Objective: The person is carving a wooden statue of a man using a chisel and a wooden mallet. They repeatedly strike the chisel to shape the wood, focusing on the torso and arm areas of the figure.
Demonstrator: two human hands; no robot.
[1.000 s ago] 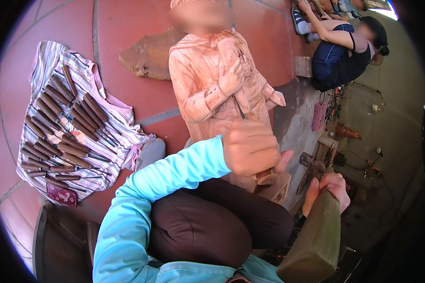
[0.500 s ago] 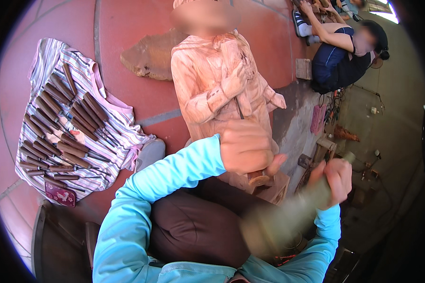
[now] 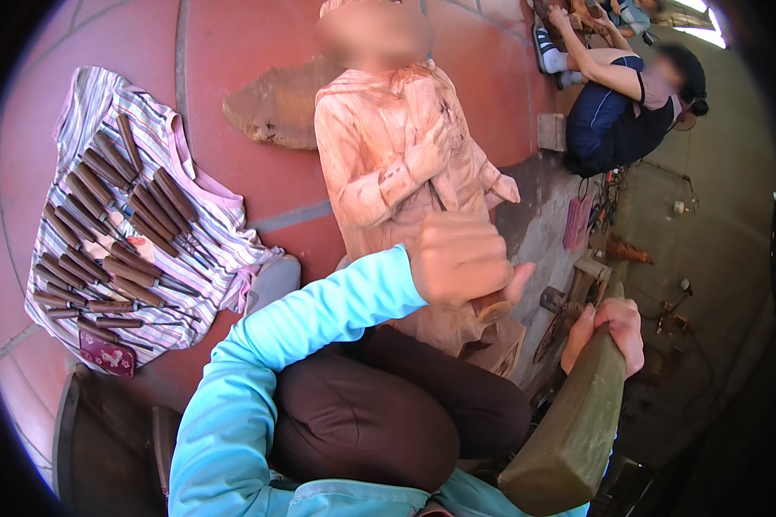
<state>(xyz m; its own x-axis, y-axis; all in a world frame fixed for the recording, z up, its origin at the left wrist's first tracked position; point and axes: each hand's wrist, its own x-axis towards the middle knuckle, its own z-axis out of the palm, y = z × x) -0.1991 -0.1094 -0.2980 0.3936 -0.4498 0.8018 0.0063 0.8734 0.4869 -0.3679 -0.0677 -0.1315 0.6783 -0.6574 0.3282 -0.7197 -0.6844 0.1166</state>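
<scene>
A carved wooden statue (image 3: 358,177) of a robed figure lies before me, one of its hands held to its chest. My left hand (image 3: 459,258) is closed round a chisel (image 3: 493,307), whose wooden butt end shows below the fist. Its thin blade points up toward the figure's robe; I cannot tell whether the tip touches the wood. On the right, my right hand (image 3: 622,332) grips the narrow handle of a greenish wooden mallet (image 3: 569,431). The mallet's thick head hangs toward me beside my right knee, apart from the chisel.
At the left, several wooden-handled chisels (image 3: 151,215) lie on a striped shirt (image 3: 211,302) spread over red floor tiles. A flat slab of wood (image 3: 276,103) rests left of the statue. Another person (image 3: 616,112) crouches at the upper right, near a small wooden block (image 3: 551,132).
The mallet, blurred before, has swung to the right and toward me, away from the chisel. My left hand has shifted slightly right with the chisel.
</scene>
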